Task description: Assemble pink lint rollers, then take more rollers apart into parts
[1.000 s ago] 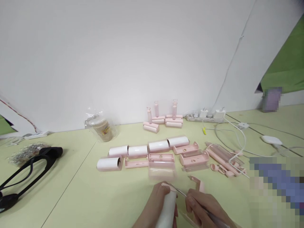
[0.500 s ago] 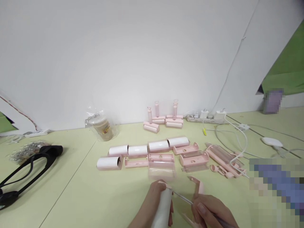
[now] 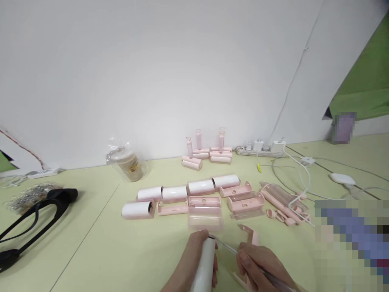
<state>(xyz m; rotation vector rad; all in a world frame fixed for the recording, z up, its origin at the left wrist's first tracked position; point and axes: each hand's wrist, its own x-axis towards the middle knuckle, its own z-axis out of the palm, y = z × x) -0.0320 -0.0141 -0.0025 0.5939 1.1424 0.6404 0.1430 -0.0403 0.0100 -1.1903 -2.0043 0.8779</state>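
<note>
My left hand (image 3: 194,249) is wrapped round a white paper roll (image 3: 203,269), which looks like a lint roller refill and points away from me. In my right hand (image 3: 259,263) is a screwdriver (image 3: 227,246) with a thin metal shaft. Its tip lies at the far end of the roll, by my left thumb; whether it touches the roll or something inside I cannot tell. A bent pink plastic part (image 3: 251,235) lies just beyond my right hand. Another pink piece (image 3: 240,280) shows partly beneath that hand.
Several white rolls (image 3: 174,194) and pink roller housings (image 3: 204,201) stand in rows ahead. Assembled pink rollers (image 3: 220,156) are by the wall. A bagged drink cup (image 3: 130,164), a black strap-like frame (image 3: 57,202), a power strip (image 3: 258,151) and white cables (image 3: 306,178) surround them.
The view has shifted slightly to the right. My right hand and the screwdriver have moved a little up and left. The pink edge seen at the roll's far end no longer shows clearly.
</note>
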